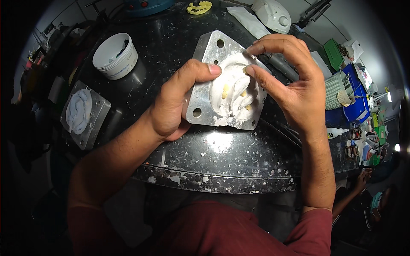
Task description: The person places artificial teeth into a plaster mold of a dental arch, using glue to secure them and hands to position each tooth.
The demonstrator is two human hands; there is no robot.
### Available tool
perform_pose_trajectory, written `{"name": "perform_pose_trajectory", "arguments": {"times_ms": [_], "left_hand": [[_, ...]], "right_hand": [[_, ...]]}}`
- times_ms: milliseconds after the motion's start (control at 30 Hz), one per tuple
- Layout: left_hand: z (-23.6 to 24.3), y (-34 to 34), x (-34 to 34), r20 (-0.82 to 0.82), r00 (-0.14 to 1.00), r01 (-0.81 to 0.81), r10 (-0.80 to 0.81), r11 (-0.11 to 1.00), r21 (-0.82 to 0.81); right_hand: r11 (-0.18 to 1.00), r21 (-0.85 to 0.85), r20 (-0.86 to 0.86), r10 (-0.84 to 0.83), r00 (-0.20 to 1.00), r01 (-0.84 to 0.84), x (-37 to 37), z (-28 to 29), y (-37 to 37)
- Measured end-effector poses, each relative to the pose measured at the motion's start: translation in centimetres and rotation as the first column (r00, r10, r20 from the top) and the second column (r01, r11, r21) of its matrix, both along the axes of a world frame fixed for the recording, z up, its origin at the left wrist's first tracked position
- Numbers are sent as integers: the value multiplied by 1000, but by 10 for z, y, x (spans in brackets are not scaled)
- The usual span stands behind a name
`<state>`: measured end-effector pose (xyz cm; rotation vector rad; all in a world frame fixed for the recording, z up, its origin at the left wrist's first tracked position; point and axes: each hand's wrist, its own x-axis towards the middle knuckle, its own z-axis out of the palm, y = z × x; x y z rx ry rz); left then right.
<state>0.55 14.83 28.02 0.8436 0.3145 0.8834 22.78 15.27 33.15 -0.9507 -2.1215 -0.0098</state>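
My left hand (173, 96) grips a metal dental flask half (200, 102) above the bench, its thumb pressed on the rim of the plaster. White plaster (235, 81) fills the flask, shaped in a curved arch with a trough. Several small yellowish teeth (225, 90) sit in it. At the flask's right side, my right hand (294, 81) has its thumb tip at the plaster and its index fingertip near the upper edge, the two apart. Whether something tiny lies under that thumb, I cannot tell. A second flask half (97, 115) with bluish-white plaster rests at the left.
A white tub (115, 57) with dark pieces inside stands back left. Yellow dental arches (199, 7) lie at the far edge, near a white rounded device (271, 16). On the right are a woven basket (336, 91), a blue bin (357, 94) and a white bottle (336, 132). Another person's hand (364, 177) shows lower right.
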Motion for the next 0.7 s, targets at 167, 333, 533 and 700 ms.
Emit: {"name": "perform_pose_trajectory", "arguments": {"times_ms": [167, 333, 533, 700], "left_hand": [[-1, 0, -1, 3, 1000, -24, 24, 1000, -18], [2, 0, 1, 17, 1000, -20, 21, 998, -67], [-5, 15, -7, 45, 998, -29, 37, 983, -181], [0, 22, -12, -237, 949, -199, 207, 978, 55]], "right_hand": [[982, -161, -182, 69, 981, -99, 0, -9, 1], [945, -245, -439, 90, 894, -215, 15, -27, 6], [715, -678, -403, -169, 899, -170, 21, -38, -3], [755, -625, -489, -178, 854, -201, 8, -39, -10]]}}
